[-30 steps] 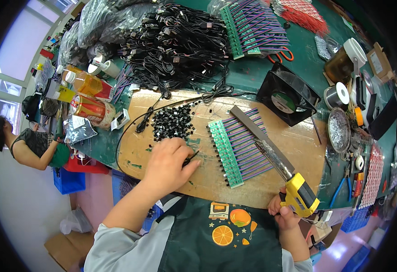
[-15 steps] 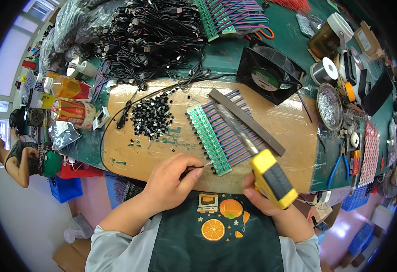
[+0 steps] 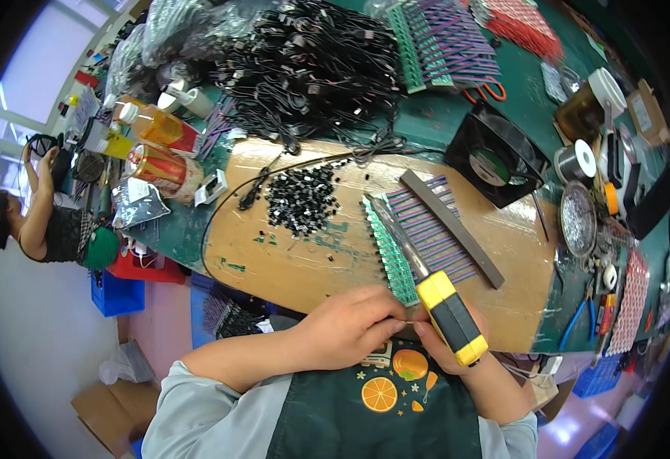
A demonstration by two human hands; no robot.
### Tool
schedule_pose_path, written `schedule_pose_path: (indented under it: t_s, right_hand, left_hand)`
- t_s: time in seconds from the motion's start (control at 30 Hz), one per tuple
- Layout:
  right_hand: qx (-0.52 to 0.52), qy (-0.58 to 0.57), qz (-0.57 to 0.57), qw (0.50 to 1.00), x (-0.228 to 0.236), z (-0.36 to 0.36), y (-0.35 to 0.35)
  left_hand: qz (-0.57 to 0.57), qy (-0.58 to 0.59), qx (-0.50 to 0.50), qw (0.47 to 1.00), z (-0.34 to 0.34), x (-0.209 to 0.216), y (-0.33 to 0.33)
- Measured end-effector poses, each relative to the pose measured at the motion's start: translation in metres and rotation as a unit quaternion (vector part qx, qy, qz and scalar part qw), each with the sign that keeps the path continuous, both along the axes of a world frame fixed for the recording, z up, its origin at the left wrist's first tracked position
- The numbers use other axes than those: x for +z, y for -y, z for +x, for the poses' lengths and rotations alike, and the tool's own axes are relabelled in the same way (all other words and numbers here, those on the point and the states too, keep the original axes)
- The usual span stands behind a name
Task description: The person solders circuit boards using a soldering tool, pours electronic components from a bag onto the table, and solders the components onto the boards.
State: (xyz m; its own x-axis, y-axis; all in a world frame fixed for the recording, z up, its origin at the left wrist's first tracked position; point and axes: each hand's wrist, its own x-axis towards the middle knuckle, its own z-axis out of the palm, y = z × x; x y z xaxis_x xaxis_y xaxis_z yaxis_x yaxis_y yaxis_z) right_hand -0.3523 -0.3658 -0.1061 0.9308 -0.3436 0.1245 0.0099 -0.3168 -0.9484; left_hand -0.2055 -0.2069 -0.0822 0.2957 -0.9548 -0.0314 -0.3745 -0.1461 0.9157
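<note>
My left hand [image 3: 350, 327] is closed in a pinch on a thin strand, probably solder wire [image 3: 410, 322], at the mat's front edge. My right hand [image 3: 443, 350] grips a soldering iron [image 3: 453, 320] with a yellow and black handle; its thumb and fingertip meet the strand. The metal shaft points up and away over a row of green circuit boards [image 3: 390, 252]. Small black parts line the boards' left edge, and purple-black wires [image 3: 434, 249] run right from them beneath a dark flat bar [image 3: 453, 229]. A heap of small black connectors [image 3: 302, 200] lies left of the boards.
Bundled black cables [image 3: 312, 69] fill the back of the bench. A black fan [image 3: 495, 157] stands behind the bar. Rightward are a solder spool [image 3: 576, 161], a metal dish [image 3: 579, 219] and blue-handled pliers [image 3: 577, 321]. Bottles [image 3: 163, 126] and a can [image 3: 155, 164] stand left, with another person beyond.
My two hands have come together, and the strand now runs between them. The soldering iron has swung slightly left relative to the boards. The whole view has shifted, moving the bench rightward.
</note>
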Motion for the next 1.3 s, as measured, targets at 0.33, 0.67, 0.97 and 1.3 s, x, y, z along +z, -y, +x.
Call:
schedule_pose_path:
  t_s: [0.33, 0.67, 0.97, 1.3]
  right_hand:
    - [0.097, -0.038, -0.036, 0.994, -0.011, -0.012, 0.007]
    - [-0.067, 0.002, 0.333, 0.940, -0.018, -0.030, 0.013]
    - [-0.075, -0.030, 0.406, 0.911, -0.014, -0.028, 0.022]
    - [-0.039, -0.126, 0.409, 0.903, -0.030, -0.038, 0.025]
  left_hand:
    - [0.047, -0.056, -0.091, 0.993, 0.011, 0.010, -0.002]
    - [-0.029, 0.152, 0.098, 0.983, 0.064, 0.001, 0.007]
    - [-0.009, 0.277, 0.152, 0.949, 0.094, -0.015, 0.037]
    - [0.014, 0.303, 0.118, 0.946, 0.107, -0.027, 0.046]
